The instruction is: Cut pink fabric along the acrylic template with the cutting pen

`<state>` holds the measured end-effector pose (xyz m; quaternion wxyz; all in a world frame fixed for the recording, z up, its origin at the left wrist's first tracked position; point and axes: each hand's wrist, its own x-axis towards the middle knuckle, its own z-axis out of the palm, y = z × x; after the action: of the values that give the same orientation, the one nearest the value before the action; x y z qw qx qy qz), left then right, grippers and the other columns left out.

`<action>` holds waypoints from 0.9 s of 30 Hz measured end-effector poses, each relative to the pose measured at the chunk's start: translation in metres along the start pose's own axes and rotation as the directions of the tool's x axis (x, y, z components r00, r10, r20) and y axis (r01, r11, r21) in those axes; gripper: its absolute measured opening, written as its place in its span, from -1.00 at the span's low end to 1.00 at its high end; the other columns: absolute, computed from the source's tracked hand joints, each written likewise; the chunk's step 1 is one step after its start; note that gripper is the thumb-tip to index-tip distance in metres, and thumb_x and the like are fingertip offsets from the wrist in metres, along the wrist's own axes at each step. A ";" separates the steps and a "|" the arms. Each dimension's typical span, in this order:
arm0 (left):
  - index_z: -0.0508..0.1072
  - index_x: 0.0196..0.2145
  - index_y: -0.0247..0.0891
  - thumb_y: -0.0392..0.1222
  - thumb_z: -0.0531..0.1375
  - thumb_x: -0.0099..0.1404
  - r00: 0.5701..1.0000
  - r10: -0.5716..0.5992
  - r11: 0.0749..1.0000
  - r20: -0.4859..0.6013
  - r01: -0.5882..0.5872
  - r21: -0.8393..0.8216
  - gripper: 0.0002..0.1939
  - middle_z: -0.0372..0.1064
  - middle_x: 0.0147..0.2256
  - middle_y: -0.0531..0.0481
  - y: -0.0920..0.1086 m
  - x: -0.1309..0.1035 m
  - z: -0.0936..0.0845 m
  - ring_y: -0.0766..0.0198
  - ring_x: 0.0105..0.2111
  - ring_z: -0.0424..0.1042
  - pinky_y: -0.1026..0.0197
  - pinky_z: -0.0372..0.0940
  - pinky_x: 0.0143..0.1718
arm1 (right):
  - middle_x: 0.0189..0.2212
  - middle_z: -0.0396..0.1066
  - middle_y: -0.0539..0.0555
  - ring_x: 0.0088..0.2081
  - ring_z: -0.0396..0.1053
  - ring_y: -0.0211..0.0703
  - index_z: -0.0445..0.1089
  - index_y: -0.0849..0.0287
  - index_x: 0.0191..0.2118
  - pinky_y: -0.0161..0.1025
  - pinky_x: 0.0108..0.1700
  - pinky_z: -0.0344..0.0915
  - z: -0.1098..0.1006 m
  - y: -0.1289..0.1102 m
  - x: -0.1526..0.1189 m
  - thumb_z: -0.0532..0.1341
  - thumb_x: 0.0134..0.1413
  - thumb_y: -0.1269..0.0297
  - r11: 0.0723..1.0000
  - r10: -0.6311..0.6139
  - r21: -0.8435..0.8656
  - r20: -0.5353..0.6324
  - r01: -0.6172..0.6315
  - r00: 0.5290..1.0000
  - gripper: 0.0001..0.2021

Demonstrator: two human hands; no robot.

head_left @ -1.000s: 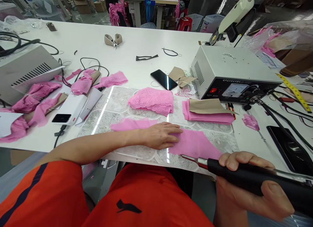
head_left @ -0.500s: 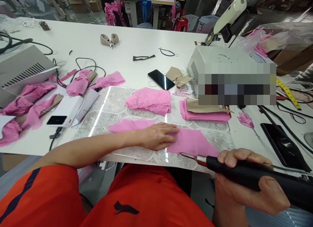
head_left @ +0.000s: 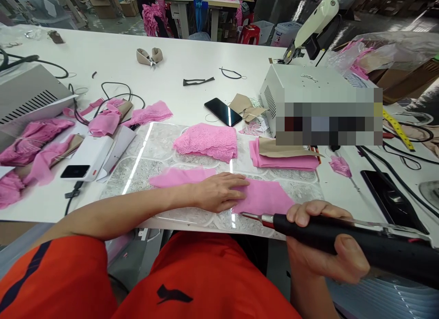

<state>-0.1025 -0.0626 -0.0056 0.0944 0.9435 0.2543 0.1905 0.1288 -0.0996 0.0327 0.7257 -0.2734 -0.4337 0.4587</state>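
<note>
My left hand [head_left: 222,191] lies flat with fingers stretched out, resting on a piece of thin pink fabric [head_left: 264,195]. The fabric spreads to both sides of the hand on a marbled clear-coated mat [head_left: 137,172]. In my right hand [head_left: 324,246] is a thick black handheld tool [head_left: 315,234] with a slim metal tip pointing left. The tip lies close to the fabric's near edge; whether it touches I cannot tell. Behind the left hand sits a folded stack of pink lace [head_left: 207,143]. Folded pink fabric [head_left: 284,161] with brown paper [head_left: 284,147] on it lies right of that.
A grey metal box [head_left: 308,85] stands at the back right, its front blurred out. Nearby are a smartphone [head_left: 222,111], a yellow tape measure [head_left: 398,129] and black cables [head_left: 394,177]. On the left are a white power bank [head_left: 87,156], pink scraps [head_left: 37,138] and another grey box [head_left: 30,97].
My right hand has moved left with the black tool, its tip passing a little along the fabric's near edge. My left hand stays flat on the fabric. The whole view has shifted slightly.
</note>
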 end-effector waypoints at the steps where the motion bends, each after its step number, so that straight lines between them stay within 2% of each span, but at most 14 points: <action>1: 0.53 -0.08 -0.32 -0.21 0.10 0.40 1.000 0.002 1.000 -0.001 -0.002 0.001 -0.74 0.34 0.16 -0.26 0.000 0.000 0.000 0.00 0.23 0.26 -0.01 0.25 0.23 | -0.48 0.37 0.00 -0.59 0.27 -0.28 0.47 0.19 -0.33 -0.22 -0.57 0.28 0.002 0.002 -0.001 0.20 -0.14 0.18 1.000 0.003 0.004 0.007 -0.003 1.000 -0.76; 11: 0.54 -0.11 -0.32 -0.21 0.10 0.40 1.000 0.017 1.000 -0.026 -0.017 0.018 -0.74 0.35 0.15 -0.28 0.001 0.001 0.000 -0.02 0.20 0.30 -0.01 0.28 0.20 | -0.45 0.39 -0.01 -0.57 0.30 -0.28 0.47 0.17 -0.31 -0.22 -0.54 0.30 0.012 0.009 -0.004 0.24 -0.09 0.19 0.999 0.041 0.030 0.054 -0.043 0.998 -0.79; 21: 0.55 -0.11 -0.33 -0.20 0.10 0.40 0.999 0.019 1.000 -0.042 -0.018 0.018 -0.74 0.35 0.15 -0.28 0.001 0.001 0.001 -0.03 0.19 0.32 -0.02 0.28 0.20 | -0.45 0.38 -0.02 -0.56 0.31 -0.27 0.43 0.16 -0.34 -0.21 -0.51 0.33 0.012 0.010 -0.007 0.22 -0.03 0.26 0.999 0.035 0.013 0.092 -0.037 0.995 -0.88; 27: 0.53 -0.08 -0.35 -0.19 0.10 0.42 0.998 0.002 1.000 -0.058 -0.003 -0.023 -0.73 0.34 0.15 -0.31 0.001 0.001 -0.006 -0.03 0.20 0.31 -0.03 0.30 0.19 | -0.45 0.38 -0.01 -0.56 0.30 -0.26 0.43 0.17 -0.34 -0.20 -0.53 0.31 0.012 0.009 -0.006 0.23 -0.07 0.25 1.000 0.013 0.008 0.054 -0.014 0.998 -0.86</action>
<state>-0.1039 -0.0627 -0.0001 0.0975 0.9368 0.2535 0.2207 0.1129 -0.1012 0.0289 0.7118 -0.2607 -0.4494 0.4727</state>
